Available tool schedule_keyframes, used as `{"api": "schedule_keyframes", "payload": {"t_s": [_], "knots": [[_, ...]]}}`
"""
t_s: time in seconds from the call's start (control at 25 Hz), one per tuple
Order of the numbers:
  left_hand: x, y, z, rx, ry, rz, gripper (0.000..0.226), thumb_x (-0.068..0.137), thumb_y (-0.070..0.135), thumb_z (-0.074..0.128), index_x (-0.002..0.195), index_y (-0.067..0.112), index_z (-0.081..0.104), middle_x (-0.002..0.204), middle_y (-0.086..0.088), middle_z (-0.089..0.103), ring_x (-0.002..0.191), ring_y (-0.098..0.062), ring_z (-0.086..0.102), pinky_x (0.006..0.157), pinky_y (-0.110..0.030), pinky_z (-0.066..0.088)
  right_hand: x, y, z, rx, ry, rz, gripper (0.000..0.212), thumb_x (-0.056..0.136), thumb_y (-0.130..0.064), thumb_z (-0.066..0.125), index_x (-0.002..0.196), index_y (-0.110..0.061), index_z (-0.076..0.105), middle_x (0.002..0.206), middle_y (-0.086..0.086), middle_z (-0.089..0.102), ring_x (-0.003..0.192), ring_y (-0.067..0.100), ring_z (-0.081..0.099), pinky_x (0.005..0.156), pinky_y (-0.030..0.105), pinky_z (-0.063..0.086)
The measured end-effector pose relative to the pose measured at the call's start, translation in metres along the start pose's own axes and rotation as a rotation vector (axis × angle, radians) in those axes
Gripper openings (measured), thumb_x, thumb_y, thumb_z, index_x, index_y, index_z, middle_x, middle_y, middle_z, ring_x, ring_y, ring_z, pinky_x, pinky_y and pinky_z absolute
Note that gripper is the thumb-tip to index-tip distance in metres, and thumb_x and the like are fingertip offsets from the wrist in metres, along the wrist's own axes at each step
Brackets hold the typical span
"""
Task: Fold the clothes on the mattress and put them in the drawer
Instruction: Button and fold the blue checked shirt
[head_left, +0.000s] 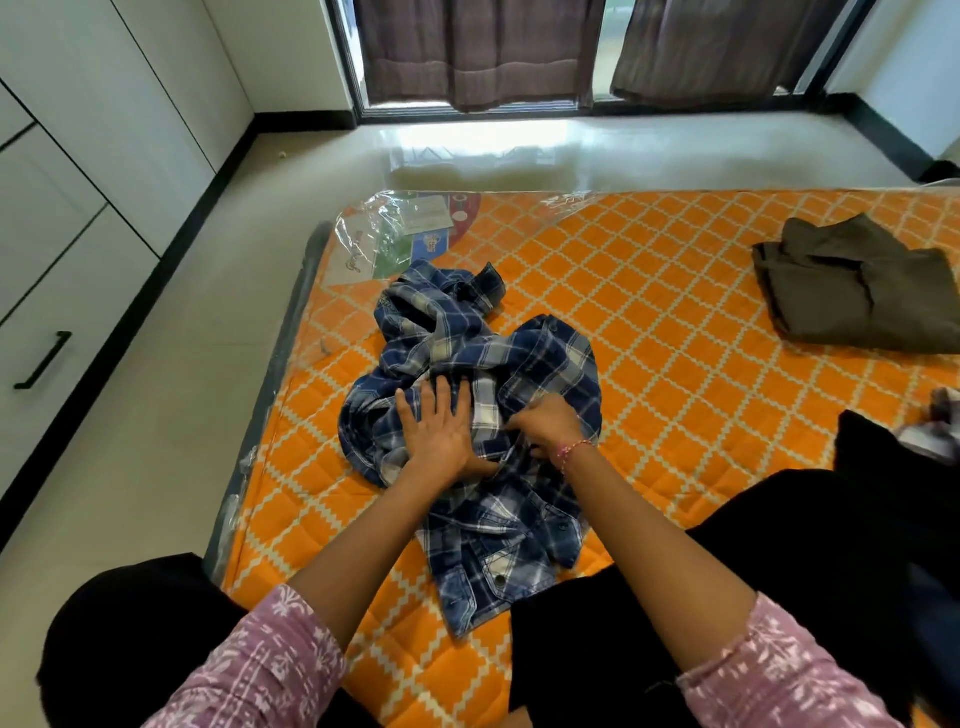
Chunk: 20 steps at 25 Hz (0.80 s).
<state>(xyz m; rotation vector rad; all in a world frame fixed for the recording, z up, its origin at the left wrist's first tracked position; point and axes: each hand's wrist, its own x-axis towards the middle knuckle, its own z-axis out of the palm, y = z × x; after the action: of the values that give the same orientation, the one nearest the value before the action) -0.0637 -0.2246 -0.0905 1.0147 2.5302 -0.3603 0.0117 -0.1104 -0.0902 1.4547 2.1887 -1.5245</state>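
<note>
A crumpled blue and white plaid shirt (467, 364) lies on the orange patterned mattress (675, 322), which is wrapped in clear plastic. My left hand (441, 431) lies flat on the shirt with fingers spread and straight. My right hand (550, 423) is just to its right, fingers curled into a fold of the same shirt. A folded brown garment (857, 291) sits at the mattress's far right. A dark garment with a pale piece of cloth (904, 441) lies at the right edge.
White cabinet fronts with a black drawer handle (44, 361) line the left wall. Pale tiled floor (182, 389) runs between cabinet and mattress. Brown curtains (467, 52) hang over a window at the back. My knees in black frame the shirt's near end.
</note>
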Motion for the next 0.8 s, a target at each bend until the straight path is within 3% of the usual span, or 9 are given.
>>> {"api": "schedule_keyframes", "payload": {"t_s": [0.08,0.16,0.24,0.28,0.32,0.4,0.48,0.68,0.8], "knots": [[0.001,-0.005,-0.007,-0.097,-0.085,0.035,0.116,0.075,0.072,0.057,0.151,0.019,-0.013,0.157,-0.016,-0.017,0.144,-0.036,-0.016,0.109,-0.062,-0.012,-0.002,0.013,-0.010,0.327,-0.002,0.070,0.016,0.090,-0.007,0.063,0.076,-0.003,0.055,0.059,0.004,0.044,0.051,0.016,0.042,0.049,0.027,0.042],[0.001,-0.010,-0.021,-0.349,-0.071,0.088,0.087,0.085,0.057,0.057,0.152,0.024,0.013,0.156,-0.017,0.008,0.144,-0.038,0.006,0.111,-0.060,0.006,-0.005,0.023,-0.019,0.398,0.075,0.022,0.007,0.089,-0.003,0.063,0.084,-0.001,0.059,0.058,0.003,0.046,0.049,0.015,0.041,0.049,0.026,0.040],[-0.002,-0.003,-0.029,-0.547,0.316,0.093,0.042,0.092,0.036,0.057,0.131,0.022,0.052,0.132,-0.013,0.044,0.125,-0.034,0.040,0.101,-0.051,0.031,-0.007,0.028,-0.026,0.410,0.086,-0.011,0.016,0.087,0.002,0.063,0.074,-0.003,0.057,0.058,0.002,0.045,0.047,0.014,0.038,0.046,0.023,0.037],[-0.005,0.006,-0.030,-0.525,0.546,0.107,0.026,0.093,0.025,0.057,0.118,0.017,0.062,0.119,-0.011,0.052,0.111,-0.031,0.050,0.091,-0.044,0.040,-0.009,0.028,-0.027,0.471,0.038,0.001,0.023,0.087,0.005,0.061,0.069,-0.005,0.053,0.058,0.002,0.042,0.045,0.013,0.035,0.042,0.020,0.035],[-0.005,0.015,-0.030,-0.503,0.635,0.157,0.019,0.094,0.016,0.056,0.109,0.012,0.065,0.110,-0.010,0.057,0.098,-0.029,0.056,0.080,-0.039,0.046,-0.010,0.028,-0.028,0.530,-0.020,0.018,0.028,0.088,0.007,0.059,0.066,-0.008,0.050,0.059,0.001,0.042,0.043,0.011,0.035,0.041,0.019,0.035],[-0.002,0.035,-0.026,-0.486,0.498,0.189,0.018,0.096,0.010,0.050,0.106,0.007,0.065,0.103,-0.013,0.063,0.088,-0.031,0.061,0.068,-0.038,0.048,-0.015,0.026,-0.029,0.526,-0.093,0.026,0.026,0.089,0.004,0.059,0.069,-0.011,0.052,0.062,-0.001,0.049,0.044,0.006,0.043,0.046,0.019,0.044],[0.007,0.047,-0.018,-0.386,0.334,0.099,0.017,0.096,0.008,0.046,0.102,0.005,0.062,0.102,-0.015,0.065,0.089,-0.033,0.061,0.064,-0.038,0.044,-0.017,0.027,-0.027,0.503,-0.130,-0.006,0.024,0.089,0.004,0.060,0.071,-0.011,0.054,0.067,0.000,0.056,0.052,0.005,0.053,0.050,0.018,0.050],[0.021,0.063,-0.009,-0.244,0.323,-0.016,0.012,0.093,0.001,0.047,0.093,0.006,0.057,0.101,-0.013,0.064,0.090,-0.032,0.062,0.064,-0.036,0.038,-0.020,0.031,-0.022,0.466,-0.080,-0.064,0.025,0.085,0.008,0.062,0.068,-0.010,0.055,0.070,0.003,0.057,0.066,0.011,0.059,0.052,0.017,0.051],[0.023,0.055,-0.014,-0.387,0.349,0.040,0.012,0.093,0.008,0.051,0.095,0.007,0.062,0.098,-0.011,0.067,0.088,-0.031,0.063,0.064,-0.037,0.043,-0.021,0.032,-0.023,0.406,0.008,-0.136,0.021,0.089,0.003,0.059,0.072,-0.010,0.058,0.075,0.005,0.058,0.069,0.015,0.057,0.054,0.017,0.050]]}}
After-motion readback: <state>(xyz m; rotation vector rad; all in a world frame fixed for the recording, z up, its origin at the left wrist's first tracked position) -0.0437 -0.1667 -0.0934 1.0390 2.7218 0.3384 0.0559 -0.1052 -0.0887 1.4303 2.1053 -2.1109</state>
